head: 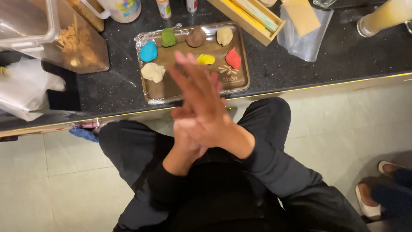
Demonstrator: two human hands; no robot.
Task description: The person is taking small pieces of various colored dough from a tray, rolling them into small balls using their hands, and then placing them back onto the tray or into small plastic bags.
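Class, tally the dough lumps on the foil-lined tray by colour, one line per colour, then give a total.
Dough lumps on the tray:
Blue: 1
Green: 1
Brown: 1
Cream: 2
Yellow: 1
Red: 1
Total: 7

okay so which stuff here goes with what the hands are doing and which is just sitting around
In hand:
right hand pressed flat over left hand; whether anything lies between them cannot be seen
tray of coloured dough lumps, such as the blue lump and red lump

Lying about:
wooden box
clear container
glass of pale drink
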